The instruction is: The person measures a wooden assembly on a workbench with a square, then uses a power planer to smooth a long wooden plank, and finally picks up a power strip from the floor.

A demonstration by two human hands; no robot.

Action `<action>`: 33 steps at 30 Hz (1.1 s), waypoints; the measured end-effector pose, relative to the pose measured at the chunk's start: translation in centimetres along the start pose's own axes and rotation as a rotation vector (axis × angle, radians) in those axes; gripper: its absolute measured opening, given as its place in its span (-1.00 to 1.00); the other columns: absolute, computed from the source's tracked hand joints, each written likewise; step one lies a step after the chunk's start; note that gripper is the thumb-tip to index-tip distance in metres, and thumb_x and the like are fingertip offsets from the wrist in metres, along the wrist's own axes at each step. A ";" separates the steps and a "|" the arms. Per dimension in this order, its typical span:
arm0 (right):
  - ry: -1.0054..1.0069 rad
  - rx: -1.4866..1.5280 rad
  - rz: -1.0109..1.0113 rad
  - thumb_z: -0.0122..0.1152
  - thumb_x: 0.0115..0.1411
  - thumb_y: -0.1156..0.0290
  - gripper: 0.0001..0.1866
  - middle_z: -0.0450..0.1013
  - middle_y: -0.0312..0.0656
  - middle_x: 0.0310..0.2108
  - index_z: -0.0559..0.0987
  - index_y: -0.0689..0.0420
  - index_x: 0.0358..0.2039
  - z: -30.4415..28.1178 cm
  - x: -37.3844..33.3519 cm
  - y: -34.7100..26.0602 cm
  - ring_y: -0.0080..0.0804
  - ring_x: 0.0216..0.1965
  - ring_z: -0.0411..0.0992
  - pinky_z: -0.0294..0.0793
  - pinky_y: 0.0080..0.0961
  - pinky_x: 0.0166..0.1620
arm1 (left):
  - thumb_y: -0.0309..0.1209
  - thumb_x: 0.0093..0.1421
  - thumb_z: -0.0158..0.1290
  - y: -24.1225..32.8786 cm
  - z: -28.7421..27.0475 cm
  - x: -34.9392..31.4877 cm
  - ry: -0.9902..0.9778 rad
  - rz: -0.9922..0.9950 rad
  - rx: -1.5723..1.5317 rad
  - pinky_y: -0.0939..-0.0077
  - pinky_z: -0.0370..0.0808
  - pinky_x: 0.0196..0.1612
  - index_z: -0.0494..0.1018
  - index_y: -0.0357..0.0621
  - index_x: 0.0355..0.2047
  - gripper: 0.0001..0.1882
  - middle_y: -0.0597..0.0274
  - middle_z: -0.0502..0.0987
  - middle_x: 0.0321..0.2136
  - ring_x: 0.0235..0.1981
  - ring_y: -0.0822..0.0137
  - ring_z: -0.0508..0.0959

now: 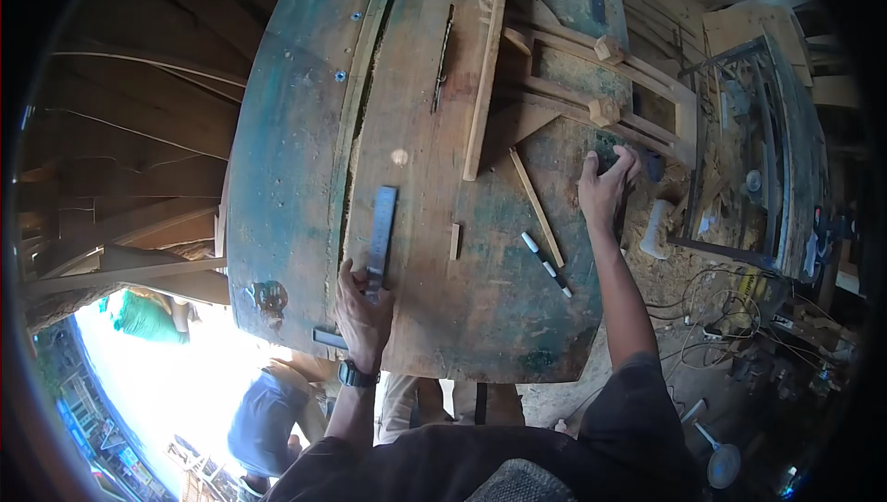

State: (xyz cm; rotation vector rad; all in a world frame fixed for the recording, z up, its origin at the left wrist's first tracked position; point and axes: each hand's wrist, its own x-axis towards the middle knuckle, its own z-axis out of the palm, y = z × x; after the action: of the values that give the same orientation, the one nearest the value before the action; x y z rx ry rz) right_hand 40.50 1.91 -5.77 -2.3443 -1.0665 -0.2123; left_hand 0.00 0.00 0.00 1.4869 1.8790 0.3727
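On the worn blue-green wooden tabletop [434, 317], my left hand [363, 317] grips the lower end of a metal ruler [382, 225] between thumb and fingers. A second grey flat strip [328, 338] pokes out beside that wrist; whether it joins the ruler I cannot tell. Over the table's right edge, my right hand [605, 190] is held with thumb and curled fingers apart, nothing visible between them. A wooden frame jig [637, 96] with two knobs lies just beyond it. Between my hands are a marker [547, 265], a thin wood strip [536, 206] and a short wood piece [455, 241].
A long upright board [488, 68] belongs to or touches the jig. Grooves and a slot [443, 59] cut the tabletop. To the right stand a dark-framed box [739, 151] of scraps and tangled cables [739, 313]. Another person [268, 414] in blue is at lower left.
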 end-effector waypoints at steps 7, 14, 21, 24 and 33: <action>-0.049 -0.054 0.046 0.22 0.20 0.24 -0.50 0.22 0.10 0.11 0.29 0.19 0.04 -0.3 0.8 -1.7 0.15 0.15 0.24 0.25 0.05 0.17 | -0.49 -0.02 0.13 0.5 -3.1 6.0 -0.046 0.499 0.050 0.23 0.53 -0.17 0.43 -0.32 0.00 -0.50 -0.03 0.52 -0.24 -0.29 0.09 0.58; -0.079 -0.007 0.157 0.22 0.20 0.27 -0.50 0.23 0.08 0.08 0.27 0.21 0.04 0.1 1.5 -1.5 0.13 0.13 0.22 0.25 0.00 0.14 | -0.62 0.06 -0.03 7.1 -6.6 17.8 -0.135 0.722 0.134 0.27 0.56 -0.18 0.44 -0.21 0.09 -0.49 -0.04 0.54 -0.18 -0.25 0.06 0.62; -0.086 -0.010 0.158 0.24 0.20 0.32 -0.48 0.22 0.12 0.05 0.24 0.23 0.06 0.7 2.0 -1.6 0.13 0.10 0.23 0.23 -0.01 0.14 | -0.64 0.00 0.00 9.9 -2.9 29.2 -0.065 1.068 0.156 0.20 0.50 -0.06 0.50 -0.19 0.02 -0.50 0.02 0.51 -0.19 -0.17 0.00 0.54; -0.092 0.063 0.196 0.26 0.19 0.34 -0.46 0.21 0.15 0.03 0.23 0.24 0.06 1.1 2.1 -1.6 0.15 0.08 0.22 0.21 -0.01 0.16 | -0.62 -0.03 0.04 10.6 -1.6 30.1 -0.083 1.203 0.215 0.20 0.51 -0.09 0.51 -0.18 0.00 -0.50 0.07 0.52 -0.19 -0.20 0.06 0.54; -0.152 0.069 0.251 0.43 0.11 0.21 -0.15 0.06 0.12 0.17 0.10 0.25 0.22 1.8 2.6 -0.6 0.06 0.26 0.06 0.10 0.01 0.26 | -0.46 -0.03 0.27 10.3 -0.6 31.9 -0.178 1.197 0.229 0.24 0.49 -0.18 0.53 -0.11 0.02 -0.48 0.18 0.52 -0.21 -0.21 0.13 0.54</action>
State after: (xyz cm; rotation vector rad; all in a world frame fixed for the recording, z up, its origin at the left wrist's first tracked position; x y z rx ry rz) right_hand 41.67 4.93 -6.11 -2.4340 -0.8214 0.0963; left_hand 4.15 32.97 -4.22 2.5817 0.7136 0.5257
